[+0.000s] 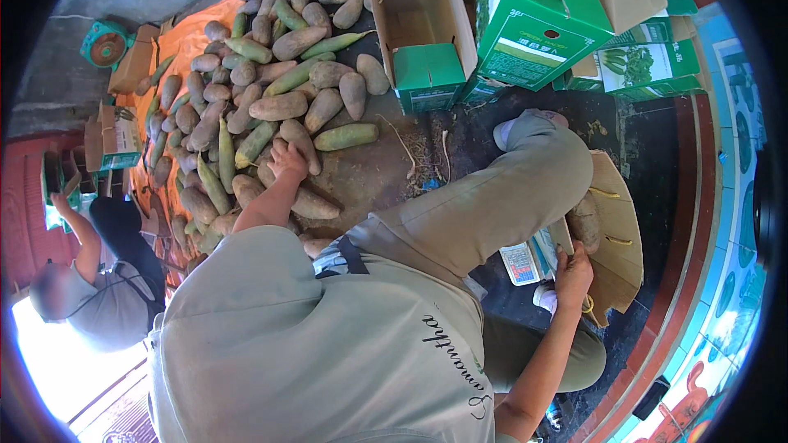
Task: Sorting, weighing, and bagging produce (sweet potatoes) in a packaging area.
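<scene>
My left hand (287,162) reaches into a heap of long vegetables on the ground. Its fingers curl over a brown, soil-dusted tuber (301,141). Around it lie more brown tubers (279,106) and long green vegetables (346,137). On my right side, my right hand (574,273) is closed on the near edge of an open cardboard box (617,238) with yellow cord handles. A brown tuber (584,223) lies inside that box, partly hidden by my leg. Under the box's left side shows a digital scale (520,264) with a keypad.
An open green carton (428,68) and a larger green carton (533,29) stand beyond my knee. More printed cartons (648,67) are at the far right, near a tiled wall (722,156). Orange sheeting (190,39) lies under the heap. At left, a co-worker (111,295) handles a green box.
</scene>
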Demonstrator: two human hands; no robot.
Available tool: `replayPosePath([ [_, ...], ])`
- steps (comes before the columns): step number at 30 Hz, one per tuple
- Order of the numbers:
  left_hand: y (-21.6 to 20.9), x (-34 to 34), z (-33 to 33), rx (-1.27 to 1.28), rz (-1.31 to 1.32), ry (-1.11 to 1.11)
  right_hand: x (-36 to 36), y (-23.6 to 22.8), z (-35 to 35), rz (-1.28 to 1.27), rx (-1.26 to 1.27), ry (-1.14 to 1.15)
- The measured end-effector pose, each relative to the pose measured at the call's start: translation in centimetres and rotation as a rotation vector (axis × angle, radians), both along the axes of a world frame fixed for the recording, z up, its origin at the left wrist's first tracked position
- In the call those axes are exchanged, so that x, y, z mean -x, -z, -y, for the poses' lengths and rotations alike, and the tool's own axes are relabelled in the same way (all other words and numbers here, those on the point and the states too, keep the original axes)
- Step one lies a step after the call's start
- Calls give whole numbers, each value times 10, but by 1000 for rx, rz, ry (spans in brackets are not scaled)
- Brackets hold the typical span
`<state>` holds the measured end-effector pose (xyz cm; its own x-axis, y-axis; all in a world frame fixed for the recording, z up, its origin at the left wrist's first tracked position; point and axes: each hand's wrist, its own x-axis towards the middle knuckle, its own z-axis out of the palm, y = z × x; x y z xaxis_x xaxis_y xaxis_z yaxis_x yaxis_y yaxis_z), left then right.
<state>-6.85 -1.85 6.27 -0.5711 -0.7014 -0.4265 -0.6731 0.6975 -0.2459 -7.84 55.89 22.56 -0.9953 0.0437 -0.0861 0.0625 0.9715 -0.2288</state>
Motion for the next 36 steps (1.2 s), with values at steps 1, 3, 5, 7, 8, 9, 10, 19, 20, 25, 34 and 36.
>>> replayPosePath([
  [1, 7, -6, 12, -23, 15, -22, 0, 0, 1, 6, 0, -5],
  [3, 15, -13, 29, -47, 78, -46, 1, 1, 1, -16, 37, -6],
  [5, 23, -18, 40, -73, 140, -64, -1, 4, -2, -15, 42, 6],
  [7, 30, -20, 47, -113, 111, -100, -1, 4, -2, -16, 45, 18],
  [8, 31, -20, 49, -117, 114, -101, -1, 4, -1, -5, 37, 21],
  [9, 32, -19, 51, -112, 137, -88, -1, 3, 0, 6, 29, 25],
  [10, 31, -19, 54, -105, 158, -75, -1, 3, 0, 7, 27, 23],
  [19, -14, -12, 26, -64, 295, -83, -2, -1, 6, -3, 32, 40],
  [20, -7, -16, 33, -64, 296, -84, -2, -1, 7, -4, 22, 34],
  [25, 0, -7, 58, -43, 458, 40, -4, 4, 1, -43, 27, 4],
  [34, 17, -20, 78, -116, 442, 86, -3, 1, 7, -45, 1, 16],
  [36, 17, -20, 79, -96, 434, 124, -2, 1, 7, -19, -33, 46],
])
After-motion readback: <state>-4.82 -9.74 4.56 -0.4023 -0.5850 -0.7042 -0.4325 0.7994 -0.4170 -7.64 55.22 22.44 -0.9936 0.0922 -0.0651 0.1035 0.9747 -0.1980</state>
